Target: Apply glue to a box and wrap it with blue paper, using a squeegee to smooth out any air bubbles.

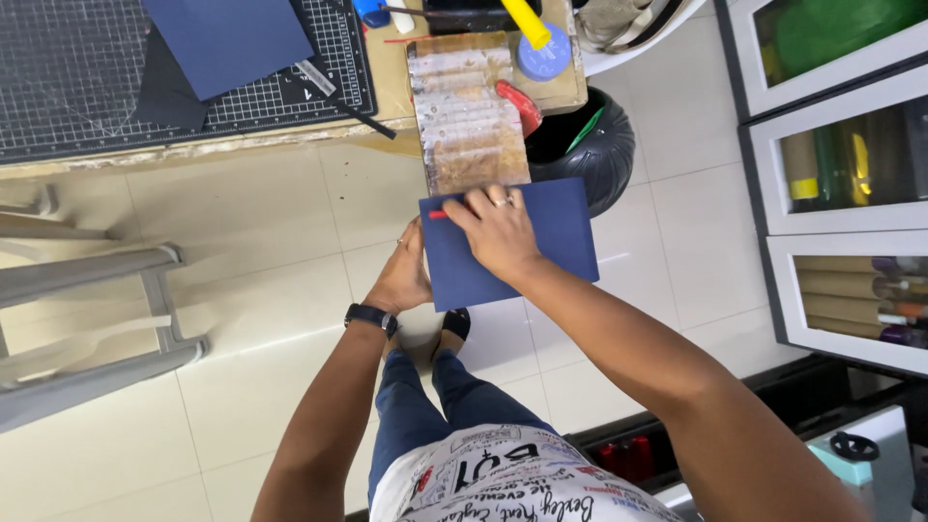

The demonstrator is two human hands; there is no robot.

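Observation:
A dark blue sheet of card [565,232] is held out in front of me above the tiled floor. My left hand [401,275] grips its left edge from underneath. My right hand [498,230] lies on top of the sheet and pinches a small red tool [438,214], perhaps a pen or cutter, near the sheet's upper left corner. A black watch [371,317] is on my left wrist. Just beyond the sheet a long brown-stained board [469,116] sticks out from the table edge.
A black gridded cutting mat [77,87] with another dark blue sheet [227,39] lies on the table at upper left. A black round bin [599,145] stands on the floor beyond the sheet. Glass-fronted cabinets [841,164] with rolls stand right. Grey metal frame [97,280] at left.

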